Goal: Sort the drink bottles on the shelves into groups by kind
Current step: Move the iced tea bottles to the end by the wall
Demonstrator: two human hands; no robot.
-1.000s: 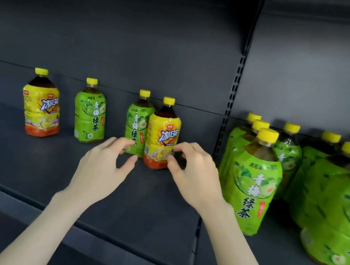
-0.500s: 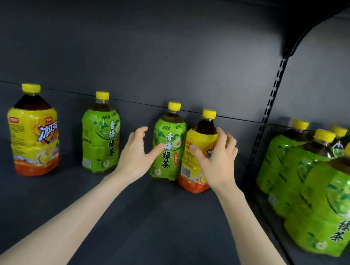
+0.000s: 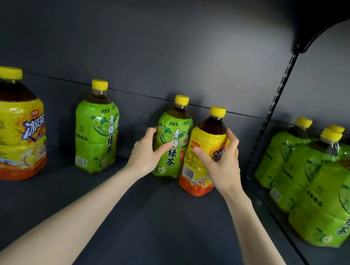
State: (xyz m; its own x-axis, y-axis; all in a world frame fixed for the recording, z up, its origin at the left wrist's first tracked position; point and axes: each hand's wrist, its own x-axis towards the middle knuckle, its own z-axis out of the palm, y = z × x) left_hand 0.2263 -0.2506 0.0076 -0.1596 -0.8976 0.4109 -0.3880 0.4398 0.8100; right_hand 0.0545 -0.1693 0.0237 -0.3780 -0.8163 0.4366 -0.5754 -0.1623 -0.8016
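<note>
On the dark shelf [image 3: 153,222] stand two green-tea bottles and two yellow iced-tea bottles, all with yellow caps. My left hand [image 3: 146,150] wraps round the green bottle [image 3: 175,132] near the middle, thumb across its label. My right hand [image 3: 222,161] grips the yellow bottle [image 3: 205,142] standing right beside it, fingers round its right side. Another green bottle [image 3: 97,128] stands alone further left. A second yellow bottle [image 3: 13,127] stands at the far left.
A slotted upright [image 3: 271,112] divides this bay from the right bay, where several green-tea bottles [image 3: 330,199] are grouped. The shelf's back panel [image 3: 160,48] rises close behind the bottles. Bare shelf lies in front of my arms.
Both hands have closed in from just short of the bottles and taken hold, left on the green one, right on the yellow one. The view has moved closer.
</note>
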